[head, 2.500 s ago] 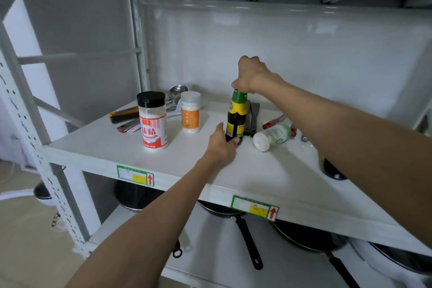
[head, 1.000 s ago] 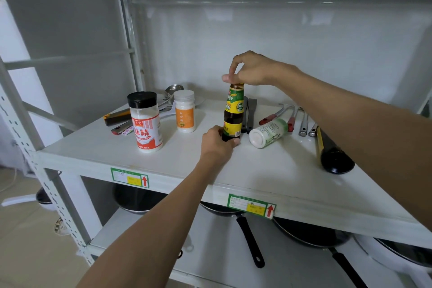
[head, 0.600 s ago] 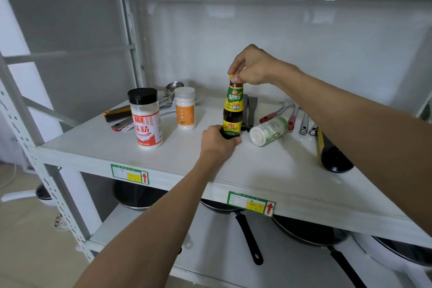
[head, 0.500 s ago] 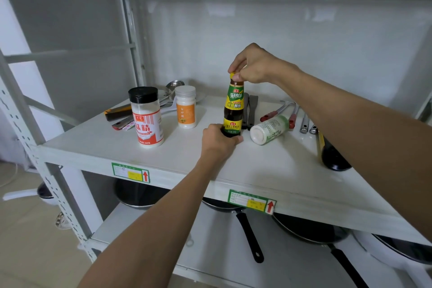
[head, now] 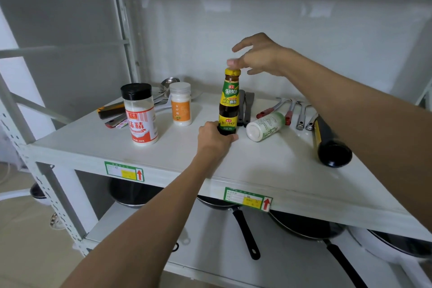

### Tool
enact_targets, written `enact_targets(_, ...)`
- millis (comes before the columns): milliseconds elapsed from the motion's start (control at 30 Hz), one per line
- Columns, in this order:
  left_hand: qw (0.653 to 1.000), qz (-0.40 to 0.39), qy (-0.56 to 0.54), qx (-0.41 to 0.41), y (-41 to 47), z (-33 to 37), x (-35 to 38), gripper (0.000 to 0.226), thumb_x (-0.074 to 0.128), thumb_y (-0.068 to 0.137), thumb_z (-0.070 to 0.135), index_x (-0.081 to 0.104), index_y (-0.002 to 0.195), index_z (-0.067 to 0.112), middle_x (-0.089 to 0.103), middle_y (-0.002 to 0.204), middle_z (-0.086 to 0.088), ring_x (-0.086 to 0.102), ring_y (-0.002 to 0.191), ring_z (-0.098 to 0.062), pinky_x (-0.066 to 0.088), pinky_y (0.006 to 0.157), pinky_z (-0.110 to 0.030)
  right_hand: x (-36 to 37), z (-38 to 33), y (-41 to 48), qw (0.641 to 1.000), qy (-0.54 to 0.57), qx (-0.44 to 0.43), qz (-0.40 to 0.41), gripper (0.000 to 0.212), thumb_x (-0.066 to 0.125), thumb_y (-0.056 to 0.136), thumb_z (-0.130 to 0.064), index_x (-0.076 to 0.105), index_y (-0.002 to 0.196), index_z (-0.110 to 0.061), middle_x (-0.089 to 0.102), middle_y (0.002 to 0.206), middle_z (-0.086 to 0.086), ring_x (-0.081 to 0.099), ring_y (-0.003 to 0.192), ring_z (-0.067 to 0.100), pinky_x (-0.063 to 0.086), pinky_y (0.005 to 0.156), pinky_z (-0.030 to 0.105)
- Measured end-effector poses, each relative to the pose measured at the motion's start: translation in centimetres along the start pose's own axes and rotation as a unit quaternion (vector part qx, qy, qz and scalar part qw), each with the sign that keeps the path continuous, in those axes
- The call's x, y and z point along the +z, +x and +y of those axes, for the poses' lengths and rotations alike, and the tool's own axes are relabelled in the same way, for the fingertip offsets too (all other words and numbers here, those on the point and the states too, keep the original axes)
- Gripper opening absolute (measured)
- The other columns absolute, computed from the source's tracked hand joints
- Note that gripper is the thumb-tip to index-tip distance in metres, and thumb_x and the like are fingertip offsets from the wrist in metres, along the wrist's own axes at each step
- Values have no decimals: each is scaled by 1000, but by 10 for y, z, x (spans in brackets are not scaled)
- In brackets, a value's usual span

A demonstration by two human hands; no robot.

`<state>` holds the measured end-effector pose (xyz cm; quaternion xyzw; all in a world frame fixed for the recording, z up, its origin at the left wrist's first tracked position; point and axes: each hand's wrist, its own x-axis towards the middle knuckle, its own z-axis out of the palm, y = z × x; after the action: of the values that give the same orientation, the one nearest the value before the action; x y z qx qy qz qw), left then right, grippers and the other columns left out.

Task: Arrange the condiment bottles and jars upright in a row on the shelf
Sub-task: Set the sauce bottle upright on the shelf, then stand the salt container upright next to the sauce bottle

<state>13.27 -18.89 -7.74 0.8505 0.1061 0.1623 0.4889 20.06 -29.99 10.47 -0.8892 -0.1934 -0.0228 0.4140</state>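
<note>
A dark sauce bottle [head: 229, 100] with a yellow cap and green label stands upright mid-shelf [head: 268, 170]. My left hand [head: 214, 139] grips its base. Just above the cap hovers my right hand [head: 258, 56], fingers spread, holding nothing. To the left stand a black-lidded seasoning jar [head: 140, 116] and a small white jar with an orange label [head: 181, 104]. Right of the sauce bottle a white bottle with a green label [head: 265, 126] lies on its side. Further right lies a dark glass bottle [head: 332, 145], base toward me.
Spoons [head: 168, 84], knives [head: 112, 112] and red-handled tools [head: 275, 107] lie along the back of the shelf. Black spatulas [head: 245, 107] sit behind the sauce bottle. Frying pans [head: 245, 229] rest on the lower shelf. A steel upright [head: 124, 37] rises at the back left.
My right hand has let go of the sauce bottle's cap and opened just above it. The bottle now stands upright; my left hand stays on its base.
</note>
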Motion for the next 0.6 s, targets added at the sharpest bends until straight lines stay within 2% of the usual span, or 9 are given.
enact_targets(67,999,12,-4,-34,-3,1,-4,53,85,70,32,62,110,4,64,108,-7,58,85,-19,43,61,-22,-6,15,4,997,-13,39,71,44,73,85,-18,58,123,-3,62,112,10,67,102,24,58,83,33)
enact_targets(100,999,29,0,-45,-5,3,-7,53,85,71,30,60,109,2,63,110,-9,60,89,-22,45,62,-24,-7,26,7,993,-21,59,104,36,69,86,-13,58,119,0,64,108,14,69,98,27,59,74,30)
enact_targets(167,998,64,13,9,-15,11,-11,44,78,76,16,62,114,0,67,109,-12,63,100,-26,50,77,-28,-6,48,8,982,-89,94,139,13,61,86,-6,54,97,-5,59,95,15,65,80,25,48,46,17)
enact_targets(200,996,63,18,53,-23,18,-11,38,72,78,10,65,115,3,70,104,-10,64,101,-26,52,84,-30,-6,58,6,973,-142,113,141,12,59,86,-6,47,87,-9,52,86,11,58,71,21,39,39,16)
enact_targets(267,991,23,55,117,-37,34,0,34,70,80,11,68,114,9,72,100,-7,66,98,-22,52,89,-30,-3,77,2,961,-208,145,112,15,59,87,-9,45,92,-7,48,91,9,55,78,21,38,46,20)
enact_targets(367,969,-24,166,181,-40,51,28,43,75,79,21,63,118,5,67,112,-13,62,102,-29,52,82,-34,0,103,-1,952,-251,166,46,36,68,87,-20,53,113,-1,56,110,13,60,104,31,49,76,29)
enact_targets(433,951,-32,227,206,-32,59,42,51,77,78,30,58,117,4,63,116,-14,59,105,-31,50,81,-38,-1,110,-3,952,-246,182,18,32,72,84,-24,56,97,0,63,103,12,66,90,33,56,82,37)
enact_targets(500,942,-33,268,200,-22,62,50,57,77,76,37,55,117,5,61,117,-13,58,107,-30,49,82,-38,0,113,-4,950,-244,193,-7,31,74,81,-24,53,83,-2,66,93,16,69,77,34,60,78,47)
enact_targets(600,943,-22,287,169,-13,60,56,47,74,81,32,57,116,6,63,114,-12,60,105,-31,48,76,-36,4,115,-7,947,-261,185,-24,28,69,85,-25,53,84,-2,66,89,16,71,82,35,59,82,48)
